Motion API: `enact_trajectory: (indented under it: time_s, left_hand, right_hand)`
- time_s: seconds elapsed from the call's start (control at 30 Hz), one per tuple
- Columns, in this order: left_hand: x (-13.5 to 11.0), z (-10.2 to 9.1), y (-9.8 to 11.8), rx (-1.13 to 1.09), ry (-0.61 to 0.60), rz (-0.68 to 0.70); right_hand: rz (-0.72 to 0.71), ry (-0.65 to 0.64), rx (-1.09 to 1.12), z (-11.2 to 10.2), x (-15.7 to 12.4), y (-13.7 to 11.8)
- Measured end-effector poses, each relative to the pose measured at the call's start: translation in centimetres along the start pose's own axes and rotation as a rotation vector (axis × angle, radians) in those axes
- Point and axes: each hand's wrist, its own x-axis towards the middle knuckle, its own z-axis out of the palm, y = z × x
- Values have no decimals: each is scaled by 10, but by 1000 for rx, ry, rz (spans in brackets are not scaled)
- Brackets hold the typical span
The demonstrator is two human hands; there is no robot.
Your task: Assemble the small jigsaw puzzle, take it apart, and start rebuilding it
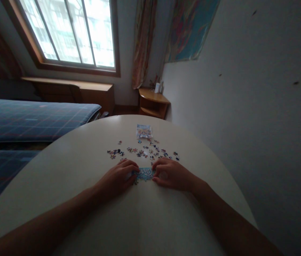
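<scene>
A partly joined blue jigsaw puzzle point(145, 173) with pale lettering lies flat on the white table point(91, 220). My left hand point(121, 176) has its curled fingers on the puzzle's left end. At the right end, my right hand point(170, 174) grips the edge between thumb and fingers. Just beyond both hands, loose jigsaw pieces point(140, 153) are scattered in a band. One small piece point(136, 182) shows by the puzzle's lower left edge, close to my left fingertips.
A small picture sheet point(144, 131) rests farther back on the table. To the left is a bed with a blue plaid mattress point(33, 119). A wooden corner shelf point(154, 101) stands behind the table, and a bare wall point(233, 117) runs along the right.
</scene>
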Motion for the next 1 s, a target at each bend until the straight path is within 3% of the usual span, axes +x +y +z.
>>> enact_trajectory:
  time_s: [0.33,0.4,0.57,0.67,0.83,1.0]
  left_hand:
    - [-1,1,-3,-5,-31,8]
    - [-2,2,-5,-2,-31,9]
    - [-2,1,-3,-10,-27,8]
    - [-2,0,-2,-3,-37,1]
    - [-1,1,-1,4,-41,7]
    - [-2,0,-1,-1,-40,17]
  right_hand:
    - [0,3,-1,0,1,0]
    - [93,66,-48,-1,0,9]
    - [485,456,-136,-18,-12,49]
    - [640,562,-160,-28,-23,70]
    - [781,550,-179,-32,-31,82]
    - [779,460,-166,-31,-28,78]
